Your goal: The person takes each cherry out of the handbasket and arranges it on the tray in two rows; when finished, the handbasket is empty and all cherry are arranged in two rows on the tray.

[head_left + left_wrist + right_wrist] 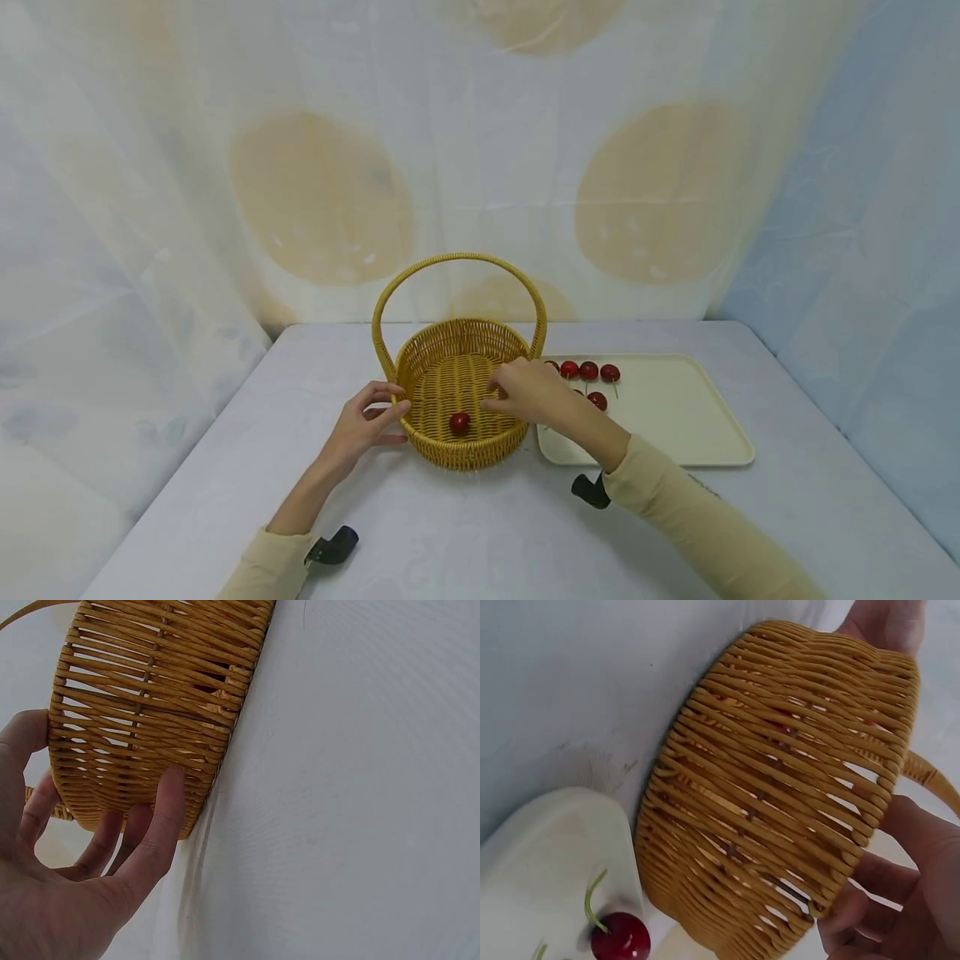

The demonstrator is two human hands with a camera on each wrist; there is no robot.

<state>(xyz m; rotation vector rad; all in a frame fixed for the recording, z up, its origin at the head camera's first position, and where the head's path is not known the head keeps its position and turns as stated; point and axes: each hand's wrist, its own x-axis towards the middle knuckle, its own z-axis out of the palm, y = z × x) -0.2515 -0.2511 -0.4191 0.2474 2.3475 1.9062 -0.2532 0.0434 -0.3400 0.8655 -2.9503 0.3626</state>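
Note:
A yellow woven basket (468, 457) with a tall arched handle stands on the table. One dark red cherry (460, 423) lies inside it, near the front wall. My left hand (363, 425) is at the basket's left side, its spread fingers touching the outer wall (150, 735) and the rim. From the right, my right hand (528, 390) reaches over the rim, loosely bent fingers above the basket floor and nothing seen between thumb and index. In the right wrist view, the weave partly covers those fingers (885, 877).
A cream tray (675, 417) sits just right of the basket. Several cherries (588, 371) with green stems lie on its left part, some hidden behind my right hand. One stemmed cherry (620, 936) is near the tray's edge. A pale curtain (480, 167) hangs behind the table.

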